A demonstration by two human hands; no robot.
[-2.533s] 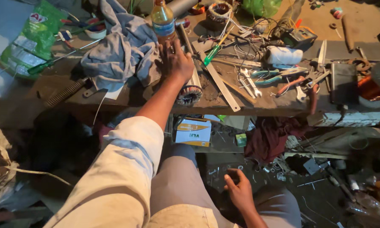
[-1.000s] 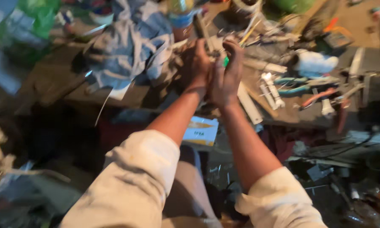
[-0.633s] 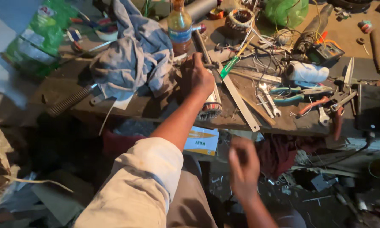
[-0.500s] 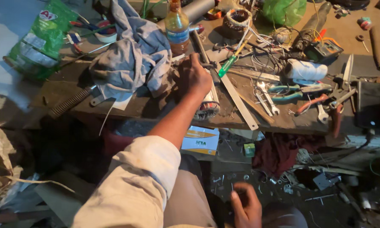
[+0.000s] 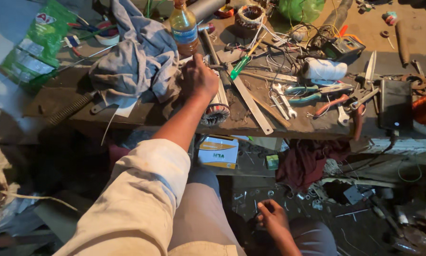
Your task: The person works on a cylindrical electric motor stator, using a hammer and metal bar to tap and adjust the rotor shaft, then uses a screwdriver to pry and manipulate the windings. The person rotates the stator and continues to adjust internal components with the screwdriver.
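Left hand on a wound motor coil at the workbench front edge, cloth to its left, bottle behind, spanners and pliers to the right, right hand low near the floor, cardboard box under the bench.

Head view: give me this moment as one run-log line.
left hand on motor stator at bench edge | right hand low near floor, holds nothing visible | grey rag beside left hand

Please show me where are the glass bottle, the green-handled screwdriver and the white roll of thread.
glass bottle (image 5: 184, 29), head view, on its label.
green-handled screwdriver (image 5: 239, 67), head view, on its handle.
white roll of thread (image 5: 323, 69), head view, on its side.
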